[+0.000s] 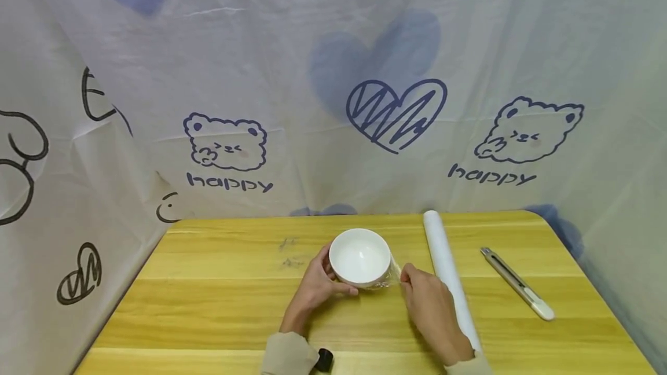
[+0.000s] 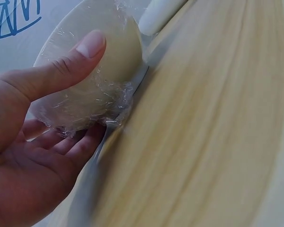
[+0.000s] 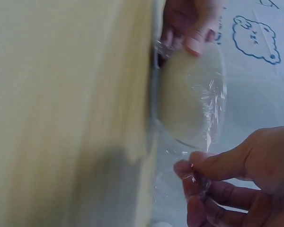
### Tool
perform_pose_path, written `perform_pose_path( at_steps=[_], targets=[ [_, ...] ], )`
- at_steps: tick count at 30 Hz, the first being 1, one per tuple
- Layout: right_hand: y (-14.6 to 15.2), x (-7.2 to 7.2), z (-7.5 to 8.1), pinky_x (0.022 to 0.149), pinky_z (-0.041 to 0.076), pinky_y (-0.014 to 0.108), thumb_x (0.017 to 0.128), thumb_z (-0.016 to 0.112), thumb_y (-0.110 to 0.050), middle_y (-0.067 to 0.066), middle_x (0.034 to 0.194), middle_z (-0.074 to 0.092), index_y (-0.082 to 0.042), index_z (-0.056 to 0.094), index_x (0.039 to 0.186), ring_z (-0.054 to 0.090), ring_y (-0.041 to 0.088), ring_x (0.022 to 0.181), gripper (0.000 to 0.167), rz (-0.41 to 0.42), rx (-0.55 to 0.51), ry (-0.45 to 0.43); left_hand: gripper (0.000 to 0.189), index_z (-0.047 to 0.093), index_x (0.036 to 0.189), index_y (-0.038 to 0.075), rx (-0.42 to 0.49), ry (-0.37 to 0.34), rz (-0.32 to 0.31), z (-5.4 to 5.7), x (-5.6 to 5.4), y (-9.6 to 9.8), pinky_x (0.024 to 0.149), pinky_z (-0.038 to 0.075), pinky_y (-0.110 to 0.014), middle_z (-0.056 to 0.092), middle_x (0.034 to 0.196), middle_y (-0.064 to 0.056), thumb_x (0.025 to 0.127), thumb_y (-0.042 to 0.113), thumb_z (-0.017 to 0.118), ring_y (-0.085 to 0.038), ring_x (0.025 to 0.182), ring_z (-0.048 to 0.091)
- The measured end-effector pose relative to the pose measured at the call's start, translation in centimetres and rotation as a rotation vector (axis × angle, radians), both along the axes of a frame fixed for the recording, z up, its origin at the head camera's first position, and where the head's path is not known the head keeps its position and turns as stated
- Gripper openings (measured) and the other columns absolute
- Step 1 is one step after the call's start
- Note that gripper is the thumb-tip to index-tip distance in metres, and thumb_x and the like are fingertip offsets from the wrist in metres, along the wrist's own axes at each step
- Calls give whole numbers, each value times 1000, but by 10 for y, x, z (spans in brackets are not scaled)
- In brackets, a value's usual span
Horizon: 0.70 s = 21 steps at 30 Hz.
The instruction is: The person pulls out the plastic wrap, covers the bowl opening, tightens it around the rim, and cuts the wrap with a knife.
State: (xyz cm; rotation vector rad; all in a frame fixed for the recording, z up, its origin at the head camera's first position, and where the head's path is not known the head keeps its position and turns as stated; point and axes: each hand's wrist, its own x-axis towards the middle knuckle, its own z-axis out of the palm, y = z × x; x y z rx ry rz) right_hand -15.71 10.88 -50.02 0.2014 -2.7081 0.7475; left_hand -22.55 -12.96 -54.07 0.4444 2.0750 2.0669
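A white bowl [image 1: 359, 256] stands on the wooden table, with clear plastic wrap [image 2: 116, 101] clinging to its side and bunched near its base. My left hand [image 1: 319, 282] grips the bowl from its left, the thumb lying across the wrapped wall and the fingers tucked near the base. To the bowl's right, my right hand [image 1: 429, 305] pinches a gathered end of the wrap between thumb and fingers, as the right wrist view shows. A stretch of wrap runs from the bowl to the right hand [image 3: 241, 175].
A long white roll [image 1: 448, 271] lies just right of my right hand. Farther right is a utility knife [image 1: 517, 283] on the table [image 1: 208, 294]. A printed cloth [image 1: 292, 74] hangs behind the table and along both sides.
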Motion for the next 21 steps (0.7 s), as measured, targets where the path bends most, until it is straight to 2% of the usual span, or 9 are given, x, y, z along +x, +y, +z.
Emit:
perform_pose_path(
  at_steps=[4,6,10,13,18,21],
  targets=[
    [4,-1,5,58,52,36,79,85,1,4,83,62,-9,69,77,57,22,76,20,-23,24,19,116,24,160,-3,-18,-6,21,3,-2,0,101,53,-37,36,158,-28,66,-16,89,-45,140,44],
    [4,-2,3,63,53,38,77,86,2,5,86,60,-9,71,75,57,24,82,19,-23,29,22,116,23,160,-3,-21,-21,26,4,-2,1,101,53,-37,36,158,-28,66,-18,89,-45,140,44],
    [-1,-4,-3,61,52,34,77,85,3,1,77,59,-8,72,74,56,18,72,18,4,5,-28,115,22,160,-5,-10,-39,19,4,-1,1,101,53,-37,36,157,-30,66,-19,87,-46,139,44],
    [-8,-5,-9,58,51,33,78,84,4,-2,70,60,-9,70,72,55,14,65,20,24,-19,-68,107,26,158,-5,20,-74,11,2,-1,0,101,53,-38,37,156,-31,70,-19,85,-46,137,46],
    [-18,-6,-16,56,50,32,80,83,2,-3,69,62,-11,68,70,55,12,63,23,60,-37,-112,88,36,152,-8,29,-123,11,-3,3,-5,101,53,-40,42,151,-32,78,-14,82,-46,133,51],
    [-21,-7,-18,59,52,34,82,82,1,-3,73,66,-10,71,74,60,13,67,18,66,-68,-122,86,37,152,-7,35,-134,-9,-4,3,-6,102,53,-40,46,148,-32,79,-12,82,-44,133,52]
  ],
)
